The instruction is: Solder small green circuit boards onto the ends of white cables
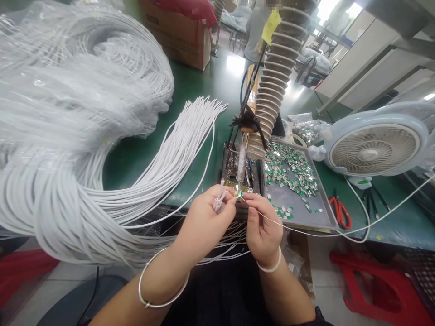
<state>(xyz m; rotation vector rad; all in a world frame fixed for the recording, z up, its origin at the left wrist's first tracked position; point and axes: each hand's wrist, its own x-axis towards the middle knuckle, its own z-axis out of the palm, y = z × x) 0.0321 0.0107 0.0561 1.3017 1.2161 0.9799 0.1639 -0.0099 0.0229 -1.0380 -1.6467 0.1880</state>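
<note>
My left hand (208, 219), below and left of the silver-barrelled, tan-handled soldering iron (242, 158), curls around several white, plastic-sheathed cable ends (218, 206), its thumb and forefinger nearly meeting. My right hand (264, 226), below and right of the iron, has its fingertips pinched about a thin, pale, flexible strand (387, 215); whether cable or solder, I cannot tell. Directly beneath the iron's tip, at my fingertips, is a small green-and-silver circuit board (239, 194); whether the tip touches it is too small to tell. I judge the step in hand to be soldering at this board; the next move calls for steady fingertips and an exact meeting of strand, board and tip. Right of the iron, a grey rectangular metal tray (316, 219) bears loose green-and-silver boards (288, 167). Left of the iron spreads a thick sheaf of white cables (166, 165). Well right of the iron stands a pale-blue plastic fan (370, 151); just beside it on the right rises a grey, ribbed hose (277, 81).
</note>
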